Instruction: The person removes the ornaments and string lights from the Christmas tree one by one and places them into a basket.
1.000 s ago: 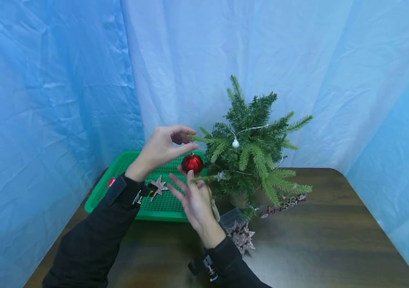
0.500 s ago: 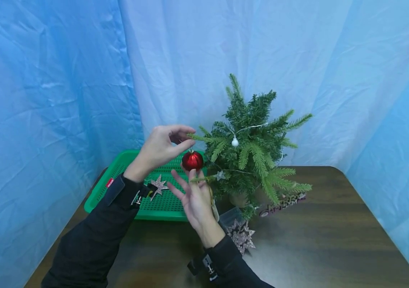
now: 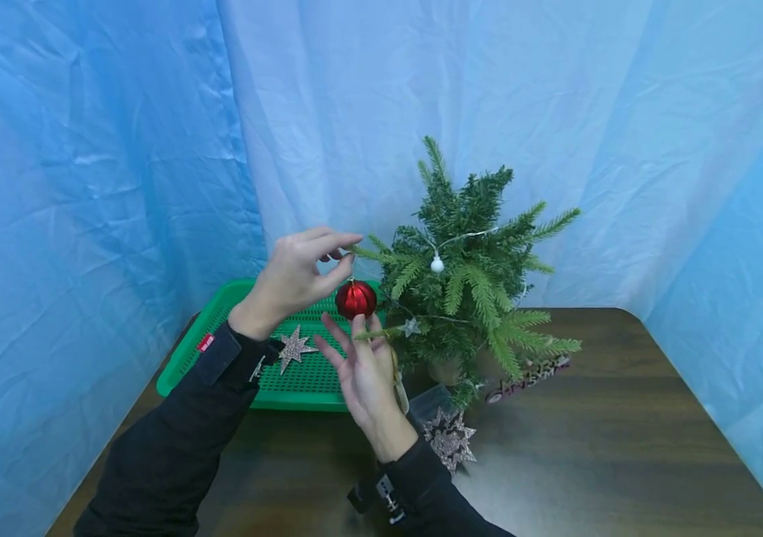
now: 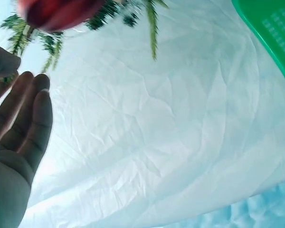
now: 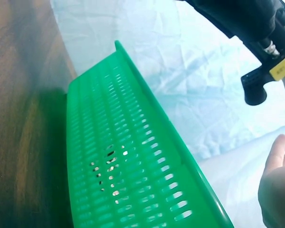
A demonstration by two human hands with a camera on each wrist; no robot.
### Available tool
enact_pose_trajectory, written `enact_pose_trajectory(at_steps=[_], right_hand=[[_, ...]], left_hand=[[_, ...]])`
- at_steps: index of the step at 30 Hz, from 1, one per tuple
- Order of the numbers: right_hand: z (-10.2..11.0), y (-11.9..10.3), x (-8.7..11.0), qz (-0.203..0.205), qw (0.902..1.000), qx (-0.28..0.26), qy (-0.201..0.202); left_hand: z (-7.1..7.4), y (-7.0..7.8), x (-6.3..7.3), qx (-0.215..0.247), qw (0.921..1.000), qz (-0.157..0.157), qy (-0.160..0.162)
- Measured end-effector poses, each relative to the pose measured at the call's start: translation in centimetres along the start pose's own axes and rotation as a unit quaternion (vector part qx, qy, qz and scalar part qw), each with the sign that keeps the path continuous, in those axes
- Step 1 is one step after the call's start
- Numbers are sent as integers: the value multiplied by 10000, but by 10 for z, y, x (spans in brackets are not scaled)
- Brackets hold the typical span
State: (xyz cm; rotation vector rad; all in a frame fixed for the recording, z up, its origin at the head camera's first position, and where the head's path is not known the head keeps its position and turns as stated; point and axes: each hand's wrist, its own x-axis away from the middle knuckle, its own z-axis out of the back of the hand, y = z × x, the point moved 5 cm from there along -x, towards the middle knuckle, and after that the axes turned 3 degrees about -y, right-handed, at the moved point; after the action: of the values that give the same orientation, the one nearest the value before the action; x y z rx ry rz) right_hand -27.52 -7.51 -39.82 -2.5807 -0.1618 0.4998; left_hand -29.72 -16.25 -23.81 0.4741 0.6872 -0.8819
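A shiny red Christmas bauble (image 3: 356, 300) hangs under the tip of a left-hand branch (image 3: 371, 255) of the small artificial Christmas tree (image 3: 462, 283). Just above its cap, the left hand (image 3: 297, 272) pinches at the hanger by the branch tip; the hanger itself is hidden by the fingers. In the left wrist view the bauble (image 4: 61, 12) fills the upper left corner over the thumb and fingers (image 4: 40, 114). The right hand (image 3: 368, 380) is palm up with fingers spread, its fingertips right at the bauble's underside. A lower branch tip with a small silver star (image 3: 411, 327) overlaps these fingers.
A green perforated basket (image 3: 183, 369) stands left of the tree, holding a glittery star (image 3: 295, 349). Another glittery star ornament (image 3: 450, 441) lies in front of the tree. Purple lettering (image 3: 529, 382) sits at its right. A white bulb (image 3: 437, 264) hangs on the tree. Blue curtains (image 3: 368, 134) surround the table (image 3: 596, 447).
The bauble has risen slightly and shifted a little left, with the left thumb drawn back toward the fingers. The right hand has stayed almost still beneath it.
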Motion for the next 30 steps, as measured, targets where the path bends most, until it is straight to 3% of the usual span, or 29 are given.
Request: enact_pose_trajectory(at_steps=[4,9,12,15,19,23,26,30], right_hand=[[-1,0,0,66,10000,-25,31],[-2,0,-1,147,9999,-14,20],[-3,0,-1,172,9998,3,41],[-3,0,0,161,9998,-1,78],[-3,-1,0,94,9999,-45,104],[-3,-1,1,60,9999,-90,108],[-2,0,1,53,9998,-115,124],[-3,0,0,59,9998,-127,141]], left_hand=[[2,-1,0,-442,9979,-468,65],[3,-4,-1,-744,9936,-842,-96],[3,-6,-1,-845,9913,-982,-210],[2,-11,1,-612,9932,-951,-286],[-1,-18,3,74,9977,-586,-332],[-6,-26,5,962,9944,118,-421],[-10,-31,7,1783,9789,827,-566],[-14,-36,9,2683,9466,1625,-745]])
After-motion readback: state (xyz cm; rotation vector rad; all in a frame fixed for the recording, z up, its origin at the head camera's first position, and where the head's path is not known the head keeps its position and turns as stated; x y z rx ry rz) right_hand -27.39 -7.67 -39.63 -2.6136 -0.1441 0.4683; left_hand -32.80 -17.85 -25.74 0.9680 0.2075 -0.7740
